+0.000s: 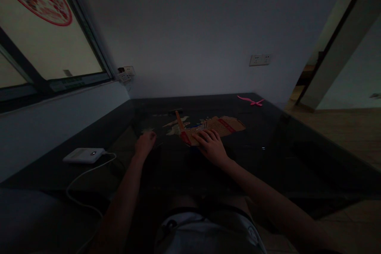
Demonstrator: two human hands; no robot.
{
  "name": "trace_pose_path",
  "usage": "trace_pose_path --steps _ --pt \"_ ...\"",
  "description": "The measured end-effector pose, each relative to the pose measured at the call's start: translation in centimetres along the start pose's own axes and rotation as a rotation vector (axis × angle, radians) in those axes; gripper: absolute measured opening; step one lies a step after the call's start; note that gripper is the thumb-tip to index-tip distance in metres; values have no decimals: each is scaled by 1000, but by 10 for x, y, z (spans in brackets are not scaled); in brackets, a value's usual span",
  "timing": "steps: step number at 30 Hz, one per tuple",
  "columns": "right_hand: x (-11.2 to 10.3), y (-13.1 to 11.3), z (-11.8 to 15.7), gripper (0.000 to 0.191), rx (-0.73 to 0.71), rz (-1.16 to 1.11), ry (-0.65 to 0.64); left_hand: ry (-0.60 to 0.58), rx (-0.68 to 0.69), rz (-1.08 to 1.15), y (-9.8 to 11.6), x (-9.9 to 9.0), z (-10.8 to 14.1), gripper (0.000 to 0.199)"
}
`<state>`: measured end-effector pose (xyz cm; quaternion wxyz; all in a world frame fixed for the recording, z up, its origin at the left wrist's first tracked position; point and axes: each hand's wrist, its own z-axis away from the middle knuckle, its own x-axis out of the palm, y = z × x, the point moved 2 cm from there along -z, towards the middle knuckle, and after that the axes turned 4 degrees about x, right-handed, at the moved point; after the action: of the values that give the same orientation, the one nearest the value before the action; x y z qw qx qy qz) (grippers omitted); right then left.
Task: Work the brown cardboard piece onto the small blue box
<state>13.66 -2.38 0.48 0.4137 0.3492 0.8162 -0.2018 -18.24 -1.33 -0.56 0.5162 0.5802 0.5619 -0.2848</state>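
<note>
A flat brown piece with red bands [216, 126], which looks like cardboard, lies on the dark table [238, 182]. My right hand [212, 147] rests on its near edge, fingers apart and spread over it. To the left, my left hand [145, 143] is closed above the table, fingers curled together; what it holds, if anything, is too small to make out. Between and beyond the hands, a narrow orange-brown strip [179, 120] stands out at the left end of the brown piece. Pale scraps [175, 129] lie beside the strip.
At the left lies a white power bank [84, 155] with a white cable [86, 171] running off the near edge. Pink scissors-like item [253, 101] lies at the back right. Behind the table stands a wall with sockets [259, 60]; a window is at the left.
</note>
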Motion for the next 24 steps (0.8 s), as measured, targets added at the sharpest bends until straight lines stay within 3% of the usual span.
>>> trace_pose_path --steps 3,7,10,13,17,24 --pt "0 -1 0 48 -1 0 7 57 138 189 37 -6 -3 20" --pt "1 -1 0 46 -3 1 8 52 402 582 112 -10 -5 19" --pt "2 -1 0 46 -5 6 10 -37 508 570 165 -6 -9 19" --pt "3 0 -1 44 -5 11 17 -97 540 407 200 3 -16 27" --pt "2 1 -2 41 -8 10 21 -121 551 274 219 11 -22 13" --pt "-2 -1 -4 44 -11 -8 9 -52 565 302 217 7 -21 9"
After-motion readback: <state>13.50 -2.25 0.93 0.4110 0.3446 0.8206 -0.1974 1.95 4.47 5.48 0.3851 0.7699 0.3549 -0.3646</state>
